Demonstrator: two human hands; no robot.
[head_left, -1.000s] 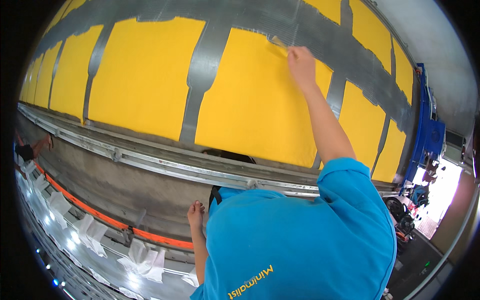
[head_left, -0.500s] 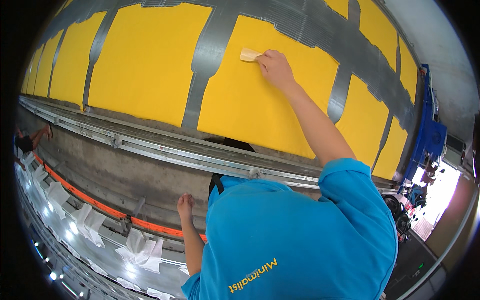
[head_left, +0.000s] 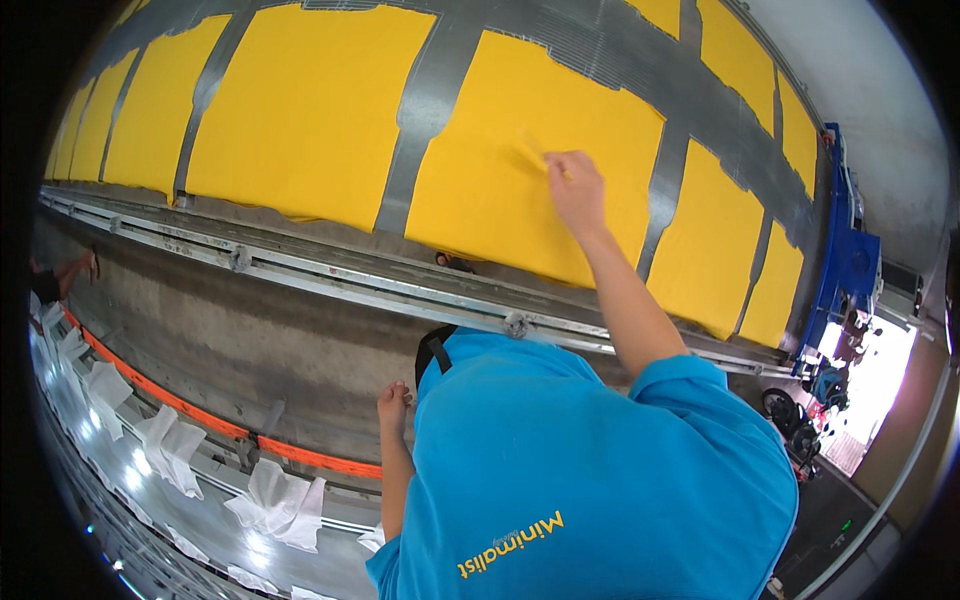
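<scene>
My right hand (head_left: 577, 190) is closed around a small flat pale scraper (head_left: 531, 152), held over a yellow cloth panel (head_left: 500, 200) on the long grey table (head_left: 428, 105). The scraper appears thin and nearly edge-on, smeared by motion; whether it touches the cloth I cannot tell. My left hand (head_left: 395, 398) hangs low beside my body, away from the table, with fingers curled in and nothing visible in them.
More yellow panels (head_left: 310, 110) lie in rows with grey gaps between. A metal rail (head_left: 300, 275) runs along the table's near edge. Behind me are an orange rail (head_left: 310, 459) and white cloth pieces (head_left: 275, 500). Another person's leg (head_left: 75, 275) shows far left; blue machinery (head_left: 850, 255) stands right.
My right hand has moved down and right, nearer my body, and the scraper has turned from its broad face to nearly edge-on. My left hand has shifted slightly right.
</scene>
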